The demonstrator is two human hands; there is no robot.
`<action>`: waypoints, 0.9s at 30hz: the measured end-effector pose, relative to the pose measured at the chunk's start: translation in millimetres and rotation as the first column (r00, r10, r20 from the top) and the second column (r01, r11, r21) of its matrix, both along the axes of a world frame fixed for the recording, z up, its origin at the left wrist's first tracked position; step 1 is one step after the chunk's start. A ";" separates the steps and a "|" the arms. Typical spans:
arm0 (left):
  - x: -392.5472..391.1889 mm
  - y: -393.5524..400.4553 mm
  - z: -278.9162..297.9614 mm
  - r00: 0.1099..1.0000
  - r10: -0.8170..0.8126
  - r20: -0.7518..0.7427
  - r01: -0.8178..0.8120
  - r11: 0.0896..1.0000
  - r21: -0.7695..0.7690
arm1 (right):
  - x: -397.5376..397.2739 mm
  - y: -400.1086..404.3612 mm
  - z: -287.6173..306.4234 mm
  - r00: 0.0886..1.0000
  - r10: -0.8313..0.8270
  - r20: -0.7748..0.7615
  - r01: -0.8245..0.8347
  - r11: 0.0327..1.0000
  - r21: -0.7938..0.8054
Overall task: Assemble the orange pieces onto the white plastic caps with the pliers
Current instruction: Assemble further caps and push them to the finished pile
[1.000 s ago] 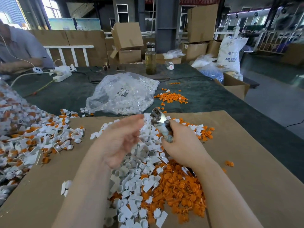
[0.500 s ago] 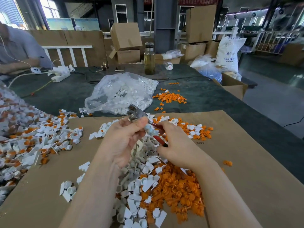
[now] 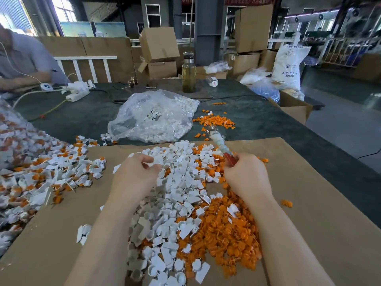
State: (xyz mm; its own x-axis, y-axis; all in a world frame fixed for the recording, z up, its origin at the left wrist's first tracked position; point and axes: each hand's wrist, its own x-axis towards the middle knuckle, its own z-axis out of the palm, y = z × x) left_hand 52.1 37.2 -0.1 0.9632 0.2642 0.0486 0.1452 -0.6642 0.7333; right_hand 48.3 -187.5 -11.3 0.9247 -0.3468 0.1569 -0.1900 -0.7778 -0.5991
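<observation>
While the right hand grips the pliers, the left hand curls loosely over the white caps.

Head view: blurred pliers slant toward upper centre of the frame; the caps lie between both hands, nearer the left; orange pieces lie lower right on the worktop. Whether the left fingers pinch a cap, I cannot tell.

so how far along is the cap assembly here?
Done: a heap of assembled caps lies at left. In hand: right hand grips the pliers; left hand reaches into the white caps, fingers curled, grasp unclear. Left: that big pile, the orange pieces and a bag of caps.
</observation>
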 end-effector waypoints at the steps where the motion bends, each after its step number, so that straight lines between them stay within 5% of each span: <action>1: 1.2 3.5 -1.9 0.999 0.008 -0.033 -0.006 0.997 0.081 | -0.2 -1.2 -1.1 0.999 -0.010 -0.052 0.011 1.000 0.012; 8: 8.9 12.3 -13.8 0.945 0.086 -0.315 0.055 0.908 0.414 | -2.0 -1.6 -4.9 0.973 -0.151 -0.176 0.146 0.988 -0.040; 16: 4.4 7.3 -11.7 0.954 -0.114 -0.277 0.151 0.982 0.117 | -1.7 -3.2 -10.2 0.961 -0.116 -0.249 0.071 0.981 -0.182; 27: -1.2 -3.1 -6.5 0.938 -0.288 -0.192 0.291 0.957 -0.015 | 4.2 6.4 -17.1 0.977 0.146 -0.153 -0.155 0.987 -0.047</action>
State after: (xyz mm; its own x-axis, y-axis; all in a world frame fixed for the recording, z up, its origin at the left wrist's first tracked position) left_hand 50.9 34.1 -6.7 0.9896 -0.0270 -0.1415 0.0811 -0.7077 0.7019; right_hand 52.5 -181.1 -28.4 0.9802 -0.1957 0.0295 -0.1514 -0.8373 -0.5253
